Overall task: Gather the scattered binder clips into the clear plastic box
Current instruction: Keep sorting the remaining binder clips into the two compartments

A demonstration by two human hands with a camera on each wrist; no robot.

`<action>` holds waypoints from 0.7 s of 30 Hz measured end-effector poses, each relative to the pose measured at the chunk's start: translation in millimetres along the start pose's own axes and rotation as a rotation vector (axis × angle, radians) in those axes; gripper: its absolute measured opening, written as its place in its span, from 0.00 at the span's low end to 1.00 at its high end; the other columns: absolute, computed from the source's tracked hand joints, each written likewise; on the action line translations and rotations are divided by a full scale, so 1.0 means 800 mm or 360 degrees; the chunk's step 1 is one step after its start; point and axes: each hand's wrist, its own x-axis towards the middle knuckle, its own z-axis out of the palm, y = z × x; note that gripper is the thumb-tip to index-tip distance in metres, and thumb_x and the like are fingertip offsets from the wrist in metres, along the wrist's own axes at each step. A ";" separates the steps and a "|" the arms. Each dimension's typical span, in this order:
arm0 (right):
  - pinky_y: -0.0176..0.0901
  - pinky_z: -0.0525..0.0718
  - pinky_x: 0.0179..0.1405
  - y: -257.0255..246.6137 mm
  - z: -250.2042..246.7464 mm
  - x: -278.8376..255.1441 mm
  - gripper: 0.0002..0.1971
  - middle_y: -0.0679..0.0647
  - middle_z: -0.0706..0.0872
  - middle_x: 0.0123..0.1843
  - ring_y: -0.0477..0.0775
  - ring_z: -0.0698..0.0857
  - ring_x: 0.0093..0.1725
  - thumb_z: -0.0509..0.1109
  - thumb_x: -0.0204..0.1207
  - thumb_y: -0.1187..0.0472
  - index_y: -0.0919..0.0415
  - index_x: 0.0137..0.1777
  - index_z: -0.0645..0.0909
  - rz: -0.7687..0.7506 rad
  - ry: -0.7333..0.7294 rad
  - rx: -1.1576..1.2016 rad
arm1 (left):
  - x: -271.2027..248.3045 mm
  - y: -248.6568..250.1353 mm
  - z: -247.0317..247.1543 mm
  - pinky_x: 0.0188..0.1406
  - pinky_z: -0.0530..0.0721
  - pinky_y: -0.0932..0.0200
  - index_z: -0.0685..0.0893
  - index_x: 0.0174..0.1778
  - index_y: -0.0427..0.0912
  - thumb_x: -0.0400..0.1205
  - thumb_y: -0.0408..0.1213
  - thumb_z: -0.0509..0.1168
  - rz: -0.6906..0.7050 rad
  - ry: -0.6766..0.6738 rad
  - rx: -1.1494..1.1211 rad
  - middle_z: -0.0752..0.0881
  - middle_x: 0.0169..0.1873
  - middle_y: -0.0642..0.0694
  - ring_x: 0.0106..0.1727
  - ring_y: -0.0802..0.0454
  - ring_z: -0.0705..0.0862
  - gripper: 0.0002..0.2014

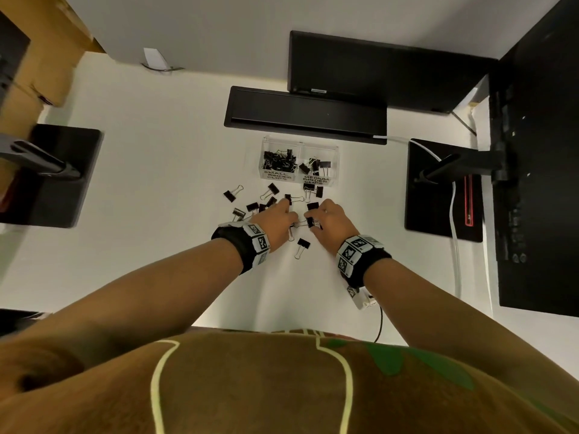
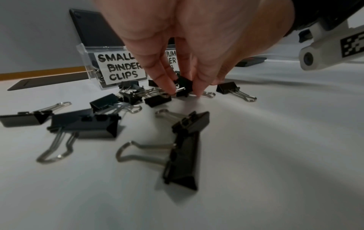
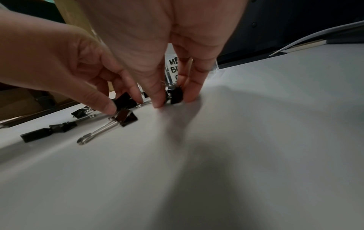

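Observation:
A clear plastic box stands at the middle of the white desk, with two compartments labelled small and medium binder clips; both hold black clips. Several black binder clips lie scattered in front of it. My left hand reaches down into the pile. In the left wrist view my left hand pinches a small black clip between fingertips and thumb, touching the desk. Just to the right, my right hand pinches another black clip upright on the desk.
Black monitor bases stand at the left and the right, with a white cable over the right one. Behind the box lies a long black tray. A loose clip lies between my wrists.

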 end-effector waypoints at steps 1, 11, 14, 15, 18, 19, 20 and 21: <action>0.49 0.78 0.62 -0.001 0.000 0.001 0.19 0.62 0.74 0.64 0.61 0.74 0.65 0.65 0.79 0.66 0.60 0.70 0.76 0.0017 0.0004 0.0019 | 0.000 0.000 0.000 0.52 0.83 0.49 0.75 0.69 0.36 0.82 0.29 0.59 -0.0012 0.0009 -0.0003 0.72 0.62 0.35 0.53 0.41 0.78 0.18; 0.38 0.80 0.56 -0.008 -0.038 0.007 0.16 0.58 0.80 0.54 0.51 0.80 0.50 0.71 0.74 0.64 0.64 0.61 0.80 0.0211 0.0180 0.0372 | 0.001 -0.001 -0.001 0.56 0.78 0.49 0.73 0.63 0.32 0.81 0.27 0.60 -0.0007 -0.0003 -0.0006 0.77 0.63 0.37 0.61 0.40 0.78 0.14; 0.35 0.80 0.53 -0.020 -0.074 0.019 0.15 0.50 0.80 0.50 0.46 0.80 0.49 0.72 0.74 0.63 0.59 0.60 0.81 0.0230 0.0344 0.0506 | 0.000 -0.001 -0.001 0.55 0.78 0.50 0.75 0.60 0.34 0.81 0.26 0.60 -0.0024 -0.0002 -0.0033 0.79 0.60 0.38 0.61 0.40 0.79 0.11; 0.33 0.79 0.50 -0.022 -0.085 0.025 0.15 0.50 0.80 0.50 0.45 0.80 0.47 0.73 0.73 0.62 0.58 0.60 0.82 0.0227 0.0385 0.0534 | 0.000 -0.001 -0.001 0.53 0.78 0.50 0.75 0.58 0.35 0.81 0.26 0.60 -0.0036 0.0015 -0.0051 0.80 0.59 0.39 0.59 0.41 0.79 0.10; 0.28 0.78 0.46 -0.028 -0.112 0.046 0.14 0.49 0.82 0.48 0.42 0.80 0.42 0.74 0.72 0.62 0.57 0.58 0.83 0.0200 0.0420 0.0556 | -0.001 -0.002 -0.006 0.52 0.81 0.50 0.77 0.54 0.37 0.81 0.28 0.60 -0.0078 0.0095 -0.0138 0.82 0.56 0.40 0.55 0.42 0.81 0.07; 0.31 0.80 0.48 -0.029 -0.118 0.054 0.14 0.49 0.83 0.48 0.42 0.81 0.43 0.74 0.71 0.62 0.57 0.57 0.84 0.0205 0.0410 0.0570 | -0.001 -0.003 -0.008 0.53 0.82 0.50 0.77 0.55 0.37 0.81 0.29 0.60 -0.0093 0.0119 -0.0168 0.82 0.57 0.40 0.55 0.42 0.81 0.08; 0.34 0.82 0.50 -0.029 -0.124 0.061 0.14 0.50 0.84 0.48 0.44 0.81 0.43 0.75 0.71 0.63 0.58 0.57 0.84 0.0214 0.0399 0.0582 | -0.001 -0.003 -0.011 0.54 0.82 0.50 0.77 0.57 0.38 0.82 0.31 0.61 -0.0111 0.0139 -0.0204 0.81 0.58 0.41 0.56 0.43 0.81 0.09; 0.36 0.83 0.52 -0.029 -0.128 0.068 0.14 0.50 0.84 0.48 0.46 0.82 0.44 0.75 0.70 0.63 0.58 0.56 0.85 0.0221 0.0394 0.0589 | -0.001 -0.004 -0.015 0.54 0.82 0.51 0.77 0.59 0.39 0.82 0.32 0.61 -0.0131 0.0160 -0.0247 0.80 0.60 0.42 0.57 0.44 0.81 0.10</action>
